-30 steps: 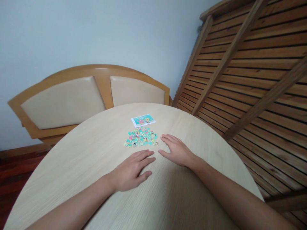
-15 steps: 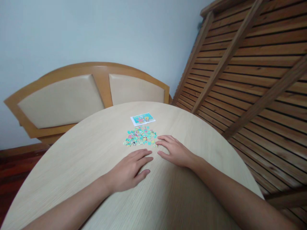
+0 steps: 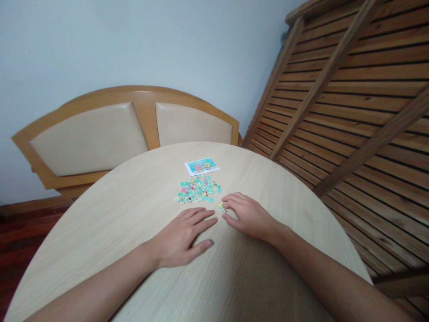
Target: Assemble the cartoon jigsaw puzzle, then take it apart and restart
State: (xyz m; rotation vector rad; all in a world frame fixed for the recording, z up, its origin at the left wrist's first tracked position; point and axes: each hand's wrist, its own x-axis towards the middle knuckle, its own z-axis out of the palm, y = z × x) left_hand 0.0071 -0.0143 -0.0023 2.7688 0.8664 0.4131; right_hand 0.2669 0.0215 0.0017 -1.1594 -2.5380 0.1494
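Note:
A pile of small jigsaw puzzle pieces (image 3: 196,190), mostly turquoise with pink and yellow bits, lies loose on the round wooden table (image 3: 144,188). Just off the pile's near right edge sits a little cluster of yellowish puzzle pieces (image 3: 221,208). My right hand (image 3: 246,214) curves around that cluster, its fingertips at the pieces and its thumb apart on the near side. My left hand (image 3: 184,237) rests flat on the tabletop in front of the pile, fingers stretched out and thumb spread, holding nothing.
Behind the pile lies a white-bordered picture sheet (image 3: 202,167) with cartoon figures on turquoise. Beyond the table stands a padded wooden headboard (image 3: 144,116) against a pale wall. A slatted wooden panel (image 3: 335,103) leans at the right.
The yellowish puzzle pieces have slid from the pile's edge toward me along with my right hand's fingertips. My left hand stays almost where it was. The view has shifted slightly.

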